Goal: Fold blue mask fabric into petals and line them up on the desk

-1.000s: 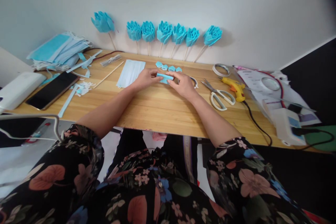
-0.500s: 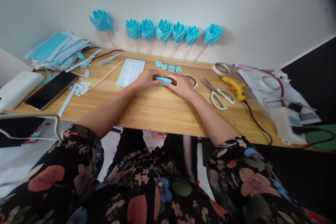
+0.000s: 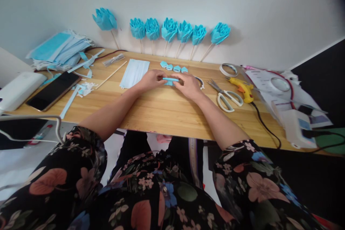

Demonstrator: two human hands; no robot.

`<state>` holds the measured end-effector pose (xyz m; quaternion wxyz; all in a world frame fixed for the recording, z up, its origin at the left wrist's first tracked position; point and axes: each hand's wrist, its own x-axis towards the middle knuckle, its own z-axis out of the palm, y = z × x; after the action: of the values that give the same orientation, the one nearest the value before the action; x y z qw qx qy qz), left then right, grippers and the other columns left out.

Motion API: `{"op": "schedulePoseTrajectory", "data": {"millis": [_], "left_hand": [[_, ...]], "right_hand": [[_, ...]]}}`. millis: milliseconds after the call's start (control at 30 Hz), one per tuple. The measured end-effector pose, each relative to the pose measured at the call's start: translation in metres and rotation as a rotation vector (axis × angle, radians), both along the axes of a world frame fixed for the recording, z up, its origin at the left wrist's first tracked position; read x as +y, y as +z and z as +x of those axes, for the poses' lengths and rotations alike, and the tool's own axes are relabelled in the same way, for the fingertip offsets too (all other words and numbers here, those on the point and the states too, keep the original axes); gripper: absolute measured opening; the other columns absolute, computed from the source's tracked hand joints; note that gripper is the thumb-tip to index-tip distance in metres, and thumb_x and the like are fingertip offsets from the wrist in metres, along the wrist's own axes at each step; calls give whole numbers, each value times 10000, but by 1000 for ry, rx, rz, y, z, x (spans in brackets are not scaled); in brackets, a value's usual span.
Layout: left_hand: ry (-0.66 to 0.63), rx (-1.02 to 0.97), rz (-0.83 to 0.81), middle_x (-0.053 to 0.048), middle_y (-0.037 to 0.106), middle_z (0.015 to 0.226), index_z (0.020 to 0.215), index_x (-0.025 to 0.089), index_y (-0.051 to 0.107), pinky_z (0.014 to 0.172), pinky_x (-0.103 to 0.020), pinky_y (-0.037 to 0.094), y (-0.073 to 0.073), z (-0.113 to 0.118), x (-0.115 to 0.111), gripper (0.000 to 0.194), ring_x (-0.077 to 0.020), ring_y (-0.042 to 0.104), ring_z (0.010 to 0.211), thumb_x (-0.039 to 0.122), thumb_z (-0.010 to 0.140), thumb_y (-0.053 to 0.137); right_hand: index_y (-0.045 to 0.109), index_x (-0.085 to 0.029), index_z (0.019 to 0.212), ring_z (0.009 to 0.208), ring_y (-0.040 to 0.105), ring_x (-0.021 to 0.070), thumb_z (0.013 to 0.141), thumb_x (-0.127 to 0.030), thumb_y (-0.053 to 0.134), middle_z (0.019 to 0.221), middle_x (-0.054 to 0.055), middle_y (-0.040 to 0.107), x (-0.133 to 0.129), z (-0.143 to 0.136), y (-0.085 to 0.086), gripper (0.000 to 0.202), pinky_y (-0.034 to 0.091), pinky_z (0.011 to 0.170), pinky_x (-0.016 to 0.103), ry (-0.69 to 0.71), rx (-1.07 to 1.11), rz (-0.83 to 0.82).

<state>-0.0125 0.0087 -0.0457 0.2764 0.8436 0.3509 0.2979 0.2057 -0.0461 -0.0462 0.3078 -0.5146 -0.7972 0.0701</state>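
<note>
Between my two hands is a small piece of blue mask fabric (image 3: 169,81), its upper edge folded or rolled into a narrow strip. My left hand (image 3: 152,80) pinches its left end, and my right hand (image 3: 188,85) pinches the right end. Just beyond the hands lie several small folded blue petals (image 3: 176,68) in a row. A flat pale-blue face mask (image 3: 135,73) rests beside my left hand. Partly hidden behind my right hand is a roll of tape or a ring (image 3: 199,82).
Several blue fabric roses (image 3: 169,29) on sticks lean on the wall. Scissors (image 3: 226,97), a yellow glue gun (image 3: 243,90) and a tape roll (image 3: 228,69) lie right. Left are a mask stack (image 3: 59,50), a phone (image 3: 53,91), fabric scraps (image 3: 85,89) and a wooden stick (image 3: 111,75).
The blue fabric has turned in my fingers: its broad face showed before, and now a narrow folded edge lies along the top. Both hands keep their pinch at its ends.
</note>
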Motion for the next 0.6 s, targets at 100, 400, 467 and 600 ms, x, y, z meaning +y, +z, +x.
{"op": "schedulePoseTrajectory", "data": {"millis": [100,400,467,600], "left_hand": [[22,-100,-34,-35,679,759,814,135,690,701,-265,450,2,-1,0,380,-153,604,732,468,935,552],[41,-319,-115,-89,736,867,925,136,708,807,-277,522,2,-3,2,590,-158,669,807,635,1024,411],[37,-332,-125,-92,737,858,917,136,711,803,-285,527,2,-2,1,602,-159,669,796,645,1023,408],[33,-350,-136,-94,741,854,906,141,717,805,-295,530,2,-2,1,606,-162,671,796,647,1023,405]], "right_hand": [[766,-247,1162,1063,694,282,889,-200,632,1119,52,790,0,1,1,308,515,973,442,-11,42,55],[755,-236,1205,1055,694,288,859,-219,669,1135,66,790,1,2,-2,357,521,959,443,25,-16,-17],[746,-234,1230,1052,693,291,852,-228,684,1144,72,789,2,2,-2,383,519,960,446,38,-40,-31],[731,-211,1263,1058,689,296,858,-252,690,1146,92,786,1,1,-1,409,511,965,446,43,-55,-30]]}}
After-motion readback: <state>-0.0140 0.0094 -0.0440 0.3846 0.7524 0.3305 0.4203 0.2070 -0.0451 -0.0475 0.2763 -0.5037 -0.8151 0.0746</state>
